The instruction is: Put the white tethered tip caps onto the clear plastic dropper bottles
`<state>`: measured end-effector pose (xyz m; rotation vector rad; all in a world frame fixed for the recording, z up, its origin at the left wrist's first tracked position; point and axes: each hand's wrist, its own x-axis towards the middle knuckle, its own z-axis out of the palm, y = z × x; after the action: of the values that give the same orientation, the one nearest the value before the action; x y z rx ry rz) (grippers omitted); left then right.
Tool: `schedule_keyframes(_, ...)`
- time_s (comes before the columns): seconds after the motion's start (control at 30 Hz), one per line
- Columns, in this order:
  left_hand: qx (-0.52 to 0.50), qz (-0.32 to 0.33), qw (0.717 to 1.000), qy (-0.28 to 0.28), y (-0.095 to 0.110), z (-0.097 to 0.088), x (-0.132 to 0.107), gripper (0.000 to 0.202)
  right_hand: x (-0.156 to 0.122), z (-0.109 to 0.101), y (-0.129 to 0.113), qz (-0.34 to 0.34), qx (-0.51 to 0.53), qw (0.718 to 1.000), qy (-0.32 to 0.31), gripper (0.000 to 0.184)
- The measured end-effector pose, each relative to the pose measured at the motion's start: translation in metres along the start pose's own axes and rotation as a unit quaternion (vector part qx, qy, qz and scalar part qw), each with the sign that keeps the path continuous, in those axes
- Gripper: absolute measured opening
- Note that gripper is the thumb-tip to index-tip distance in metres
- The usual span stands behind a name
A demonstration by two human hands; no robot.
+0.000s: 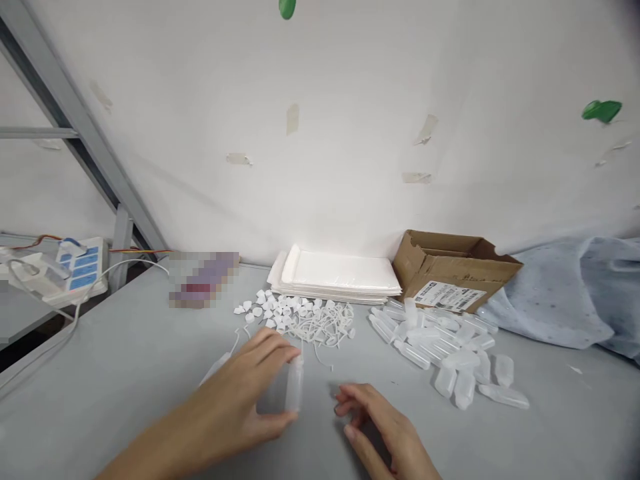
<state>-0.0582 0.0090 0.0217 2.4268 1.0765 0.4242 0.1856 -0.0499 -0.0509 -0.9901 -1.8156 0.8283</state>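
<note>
My left hand (250, 393) grips a small translucent plastic bottle (295, 385) between thumb and fingers, its top and base pinched so that it stands upright. A thin white strand shows at the bottle's top. To the right of it, my right hand (377, 427) is above the grey table (165, 373) with thumb and fingers apart and nothing between them. Partly behind my left hand lies another translucent bottle (216, 367). Beyond the hands are a heap of white caps (273, 308) and a tangle of thin white straps (325, 325).
Many translucent bottles (425, 340) lie piled at the right, before an open cardboard box (450, 267). White padded envelopes (340, 273) are stacked by the wall. Light blue cloth (560, 293) covers the far right. A power strip (83, 270) with cables sits at the left.
</note>
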Motion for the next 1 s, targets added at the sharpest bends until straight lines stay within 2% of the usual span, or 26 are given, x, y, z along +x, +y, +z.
schedule_keyframes(0.17, 0.022, -0.046, 0.998, -0.042, -0.021, -0.022, -0.019, 0.036, 0.003, 0.008, 0.0, -0.041, -0.129, 0.989, -0.062, 0.049)
schedule_keyframes(0.27, 0.018, -0.063, 0.995, -0.074, -0.023, -0.032, -0.022, 0.032, 0.013, 0.018, -0.004, -0.072, -0.193, 0.972, -0.115, 0.053)
schedule_keyframes(0.4, 0.019, -0.065, 0.992, -0.103, -0.022, -0.038, -0.021, 0.03, 0.032, 0.038, -0.014, -0.114, -0.219, 0.954, -0.172, 0.053)
schedule_keyframes(0.6, 0.019, -0.049, 0.992, -0.111, -0.026, -0.04, -0.022, 0.026, 0.055, 0.063, -0.024, -0.111, -0.215, 0.951, -0.194, 0.056)
schedule_keyframes(0.8, 0.014, -0.031, 0.996, -0.078, -0.031, -0.039, -0.024, 0.029, 0.064, 0.07, -0.029, -0.107, -0.218, 0.951, -0.191, 0.054)
schedule_keyframes(1.0, 0.035, -0.039, 0.995, -0.085, -0.032, -0.042, -0.023, 0.029, 0.069, 0.076, -0.031, -0.11, -0.217, 0.95, -0.195, 0.054)
